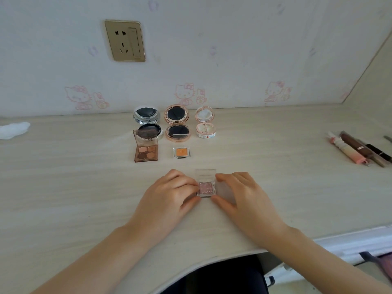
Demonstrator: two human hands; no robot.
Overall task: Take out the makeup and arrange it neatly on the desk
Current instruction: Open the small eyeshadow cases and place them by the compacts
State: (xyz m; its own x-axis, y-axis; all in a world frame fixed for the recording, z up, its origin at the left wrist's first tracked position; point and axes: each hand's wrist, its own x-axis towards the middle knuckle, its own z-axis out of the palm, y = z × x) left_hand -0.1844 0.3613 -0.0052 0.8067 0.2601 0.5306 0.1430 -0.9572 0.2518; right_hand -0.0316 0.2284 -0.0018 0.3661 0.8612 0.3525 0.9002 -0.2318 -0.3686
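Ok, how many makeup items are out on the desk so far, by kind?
Round compacts, open: 3 (silver, rose-gold, white)
Eyeshadow cases, open: 3 (brown four-pan palette, orange single, pink single held between the hands)
Stick-shaped items at the right edge: at least 3, overlapping, so the exact count is unclear
Total: at least 9

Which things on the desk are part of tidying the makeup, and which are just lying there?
Part of the job:
pink eyeshadow, held by left hand and right hand
orange eyeshadow
four-colour palette
silver compact
rose-gold compact
white compact
lip tubes

Just there:
white tissue
wall socket
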